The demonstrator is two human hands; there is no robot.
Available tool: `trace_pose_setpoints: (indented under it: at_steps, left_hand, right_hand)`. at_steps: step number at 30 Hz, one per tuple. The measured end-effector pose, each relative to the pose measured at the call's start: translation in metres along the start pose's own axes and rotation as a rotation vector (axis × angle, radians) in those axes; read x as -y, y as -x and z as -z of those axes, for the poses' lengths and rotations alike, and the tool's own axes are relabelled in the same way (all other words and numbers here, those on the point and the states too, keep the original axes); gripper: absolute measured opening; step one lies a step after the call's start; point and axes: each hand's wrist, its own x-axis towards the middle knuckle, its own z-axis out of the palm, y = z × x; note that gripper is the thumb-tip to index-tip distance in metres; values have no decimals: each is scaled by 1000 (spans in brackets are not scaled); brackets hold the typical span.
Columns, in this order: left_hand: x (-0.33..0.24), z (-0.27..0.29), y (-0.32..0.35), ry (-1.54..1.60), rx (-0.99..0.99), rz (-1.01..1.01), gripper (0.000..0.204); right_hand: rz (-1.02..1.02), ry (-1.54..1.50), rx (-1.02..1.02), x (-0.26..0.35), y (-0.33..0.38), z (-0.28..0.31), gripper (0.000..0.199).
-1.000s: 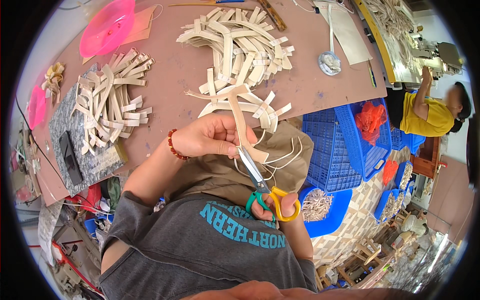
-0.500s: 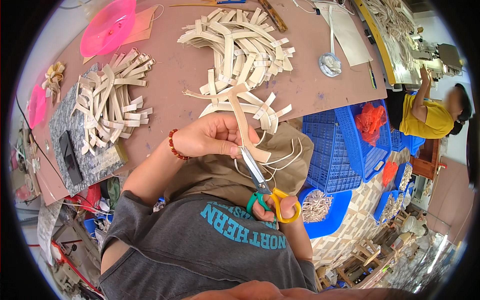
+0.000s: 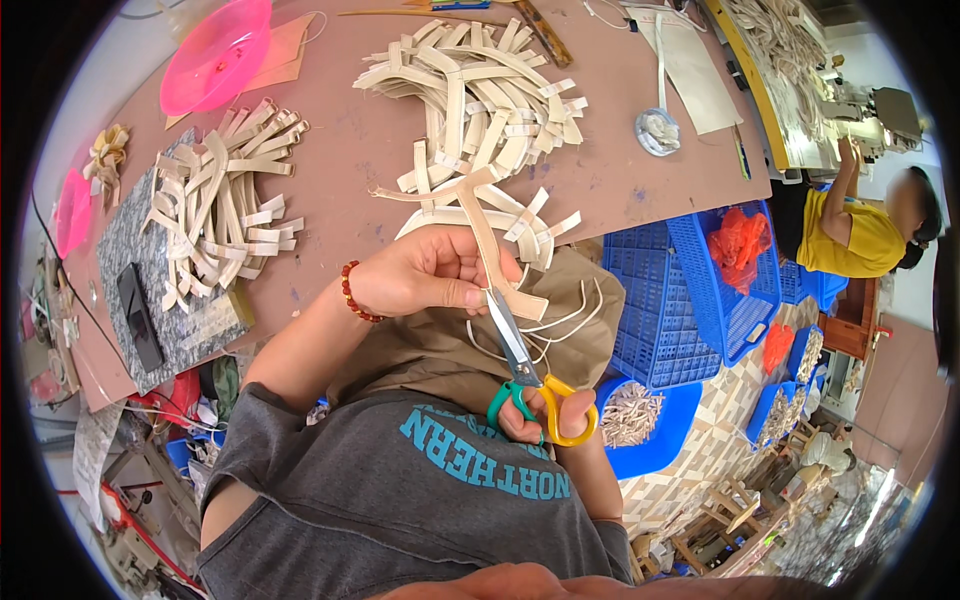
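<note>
My left hand (image 3: 440,272), with a beaded bracelet at the wrist, pinches a beige Y-shaped strap (image 3: 480,225) over my lap. In my right hand (image 3: 522,420) is a pair of scissors (image 3: 515,345) with one green and one yellow handle loop. The blades point up to the strap's lower part, close to my left thumb; whether they are closed on it I cannot tell. Beyond my left hand lies a big heap of similar beige straps (image 3: 480,100) on the table. Thin white cords (image 3: 580,318) hang across the brown cloth on my lap.
A second strap pile (image 3: 220,190) and a black phone (image 3: 138,315) lie left on the brown table (image 3: 340,160). A pink bowl (image 3: 215,60) stands at the far left. Blue crates (image 3: 660,300) and a bin of scraps (image 3: 665,430) flank my right. A person in yellow (image 3: 860,235) works farther right.
The strap's lower end has shifted slightly to the right, and the scissor blades have tilted a little. Both hands keep their grip and have barely moved.
</note>
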Motion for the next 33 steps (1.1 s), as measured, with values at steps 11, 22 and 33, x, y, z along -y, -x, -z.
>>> trace_pose_setpoints:
  at_steps: [11,22,33]
  left_hand:
    - [1,-3,-1,13,-17,23,33]
    - [0,-3,3,-26,-45,26,33]
    - [-1,-3,7,-3,-88,7,30]
  right_hand:
    - [48,-80,70,-1,-4,0,91]
    - [22,-35,27,5,-2,-3,88]
    - [382,-229,20,4,8,4,81]
